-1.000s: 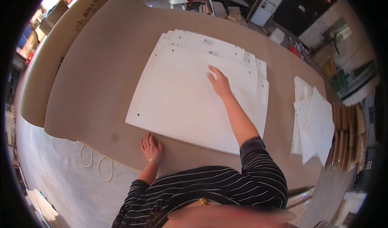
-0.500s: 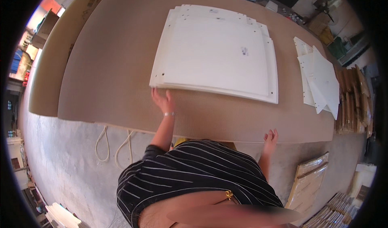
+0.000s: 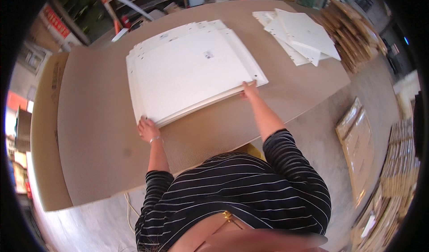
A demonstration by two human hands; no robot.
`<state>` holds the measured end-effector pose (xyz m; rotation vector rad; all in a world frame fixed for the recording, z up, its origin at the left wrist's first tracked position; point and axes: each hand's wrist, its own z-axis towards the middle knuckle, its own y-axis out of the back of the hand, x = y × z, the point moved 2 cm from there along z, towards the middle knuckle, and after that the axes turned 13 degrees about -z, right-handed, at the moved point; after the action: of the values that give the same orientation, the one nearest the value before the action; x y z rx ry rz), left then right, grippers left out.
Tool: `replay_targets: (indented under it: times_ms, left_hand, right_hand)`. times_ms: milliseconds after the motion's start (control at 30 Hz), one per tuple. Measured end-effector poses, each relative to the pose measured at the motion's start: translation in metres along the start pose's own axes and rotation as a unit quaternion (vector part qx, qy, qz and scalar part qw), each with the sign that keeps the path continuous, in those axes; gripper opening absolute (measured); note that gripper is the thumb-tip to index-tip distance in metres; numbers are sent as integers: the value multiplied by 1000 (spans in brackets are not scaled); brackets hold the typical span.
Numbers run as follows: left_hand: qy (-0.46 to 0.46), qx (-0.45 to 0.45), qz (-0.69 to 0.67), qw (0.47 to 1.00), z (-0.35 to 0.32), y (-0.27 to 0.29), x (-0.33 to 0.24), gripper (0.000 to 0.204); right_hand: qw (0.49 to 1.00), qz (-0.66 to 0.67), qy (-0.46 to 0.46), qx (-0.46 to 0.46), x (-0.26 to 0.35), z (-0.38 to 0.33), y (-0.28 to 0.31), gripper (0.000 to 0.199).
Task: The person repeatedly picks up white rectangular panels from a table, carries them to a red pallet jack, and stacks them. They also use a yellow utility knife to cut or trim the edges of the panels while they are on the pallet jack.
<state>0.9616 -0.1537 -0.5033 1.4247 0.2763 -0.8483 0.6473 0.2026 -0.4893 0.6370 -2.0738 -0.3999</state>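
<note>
Fingers of both hands are set against the near edge of a stack of white panels [image 3: 192, 68] — the left hand [image 3: 147, 130] at the near-left corner, the right hand [image 3: 250, 91] at the near-right corner. On the left hand the fingers curl up to the corner with their tips at the edge, loosely bent rather than closed round anything. On the right hand they lie fairly flat and extended onto the corner of the top sheet; whether any tip hooks under an edge is too small to tell. Neither hand has lifted a panel clear — it reads as pressing or steadying at two corners.

That spacing makes sense for sheets this wide: with one hand at each near corner the pile can be kept square, and the edges do look slightly fanned, most of all along the far-left side, where several layers show stepped. The stack lies flat on a broad brown bench [image 3: 98, 118] covered in what seems to be board or cardboard, set towards its far half, with bare surface between it and the person's striped top.

Well apart to the right, a smaller loose heap of white pieces [image 3: 299, 33] lies skewed on the same bench. Beyond it stand bundles of brownish boards [image 3: 353, 37], and flat wrapped packs [image 3: 357, 140] rest on the floor at the right.
</note>
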Motion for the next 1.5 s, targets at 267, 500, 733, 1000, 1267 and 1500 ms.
replay_targets:
  times_ms: [267, 500, 733, 1000, 1267, 1500]
  left_hand:
    - [64, 21, 53, 996, 9, 2, -7, 40]
    - [97, -2, 32, 995, 10, 4, -16, 38]
    - [-146, -3, 435, 888, 44, -27, 31, 35]
    - [-333, -113, 330, 876, 79, -56, 17, 41]
    - [-597, 184, 14, 781, -85, -147, -214, 71]
    - [-610, 242, 239, 715, -158, -221, -337, 88]
  right_hand:
    - [998, -8, 35, 46, -6, -16, -2, 80]
    - [983, -148, 109, -16, -5, -15, -4, 83]
    - [973, -61, 221, -36, -102, -106, 14, 67]
    - [947, 167, -195, -192, -412, -293, -10, 47]
    - [887, -27, -461, 1, -526, -450, -170, 42]
    - [844, 155, -496, -134, -509, -473, -187, 39]
